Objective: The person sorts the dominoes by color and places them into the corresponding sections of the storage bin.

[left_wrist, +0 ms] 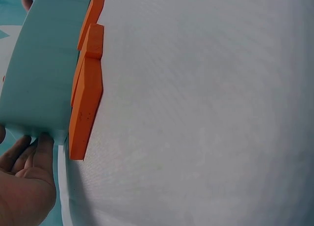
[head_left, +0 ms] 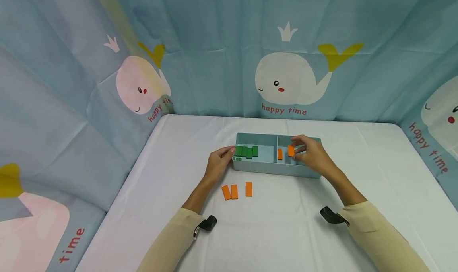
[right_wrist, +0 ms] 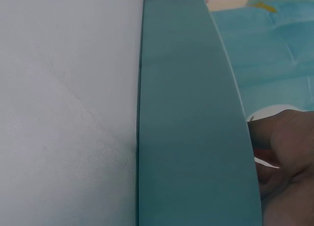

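Right hand (head_left: 311, 155) pinches a tile (head_left: 291, 150) in the box's (head_left: 268, 168) right half; a slack pinch could drop it askew! Left hand (head_left: 216, 163) touches the left edge, grip unclear.

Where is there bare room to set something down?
Bare cloth lies between the loose orange pieces and right sleeve, and left of the left hand. The box has room between green pieces and divider. Its right compartment is crowded by the right hand and orange pieces.
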`<control>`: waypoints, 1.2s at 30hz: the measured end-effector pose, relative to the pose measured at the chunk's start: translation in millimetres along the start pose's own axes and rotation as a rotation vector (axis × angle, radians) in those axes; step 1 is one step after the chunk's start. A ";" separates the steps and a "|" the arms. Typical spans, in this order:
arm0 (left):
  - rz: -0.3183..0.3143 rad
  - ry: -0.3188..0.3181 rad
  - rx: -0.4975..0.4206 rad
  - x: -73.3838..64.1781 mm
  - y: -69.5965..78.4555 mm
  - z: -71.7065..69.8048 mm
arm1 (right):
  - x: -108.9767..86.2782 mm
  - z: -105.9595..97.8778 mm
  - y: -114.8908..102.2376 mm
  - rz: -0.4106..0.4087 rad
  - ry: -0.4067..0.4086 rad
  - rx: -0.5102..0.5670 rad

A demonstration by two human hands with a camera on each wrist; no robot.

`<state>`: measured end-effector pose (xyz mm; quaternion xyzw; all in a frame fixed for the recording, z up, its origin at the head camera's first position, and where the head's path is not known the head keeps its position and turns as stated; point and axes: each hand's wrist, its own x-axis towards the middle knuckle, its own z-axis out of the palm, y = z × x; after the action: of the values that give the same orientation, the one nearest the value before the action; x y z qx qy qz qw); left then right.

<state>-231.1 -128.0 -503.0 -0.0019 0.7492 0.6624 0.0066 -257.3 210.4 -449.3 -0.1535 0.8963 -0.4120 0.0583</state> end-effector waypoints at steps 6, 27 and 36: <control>0.004 -0.001 -0.001 -0.5 -0.1 0.5 | 4.5 1.8 3.5 0.016 -0.026 -0.013; 0.016 0.001 -0.012 -2.0 -1.2 0.4 | 14.9 9.6 6.7 0.012 -0.076 -0.021; 0.007 0.014 -0.026 -0.9 -0.5 2.2 | 9.8 6.9 6.6 0.023 -0.060 0.015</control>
<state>-230.2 -125.9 -503.8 -0.0042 0.7404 0.6722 -0.0010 -266.5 206.3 -458.5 -0.1551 0.8927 -0.4133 0.0909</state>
